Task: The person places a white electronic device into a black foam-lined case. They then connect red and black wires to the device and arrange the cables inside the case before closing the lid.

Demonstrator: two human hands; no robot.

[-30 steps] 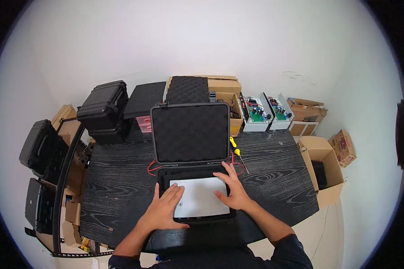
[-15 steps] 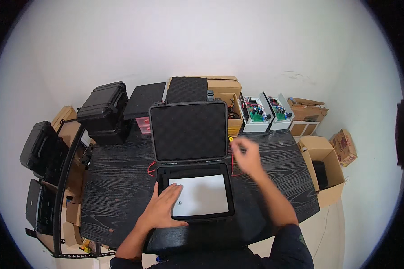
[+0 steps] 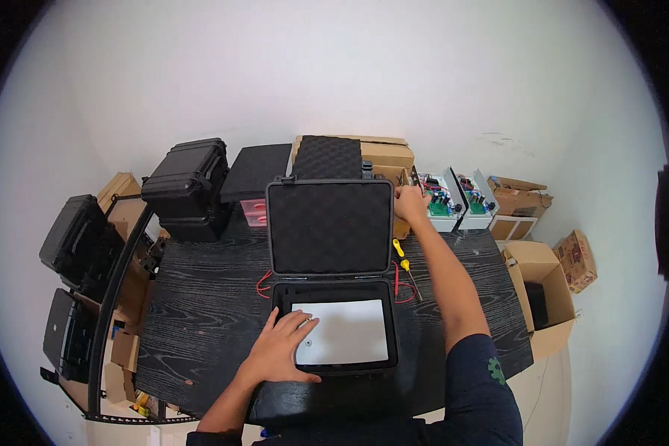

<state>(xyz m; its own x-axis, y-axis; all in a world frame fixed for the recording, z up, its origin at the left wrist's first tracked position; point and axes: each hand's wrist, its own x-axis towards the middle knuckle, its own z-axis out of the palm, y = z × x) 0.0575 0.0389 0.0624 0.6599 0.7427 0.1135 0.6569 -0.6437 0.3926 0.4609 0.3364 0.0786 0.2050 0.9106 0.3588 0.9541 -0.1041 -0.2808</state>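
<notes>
My left hand [image 3: 279, 351] is spread open, fingers over the left side of the white panel [image 3: 353, 331], which lies in the open case [image 3: 331, 230] on the bench [image 3: 201, 297]. Farther right, well beyond the panel, my right hand [image 3: 410, 203] curls by the carton [image 3: 401, 228]; whether it grips anything, I cannot tell.

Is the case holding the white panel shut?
No: its foam-lined lid stands raised behind the base, leaving the white panel exposed.
</notes>
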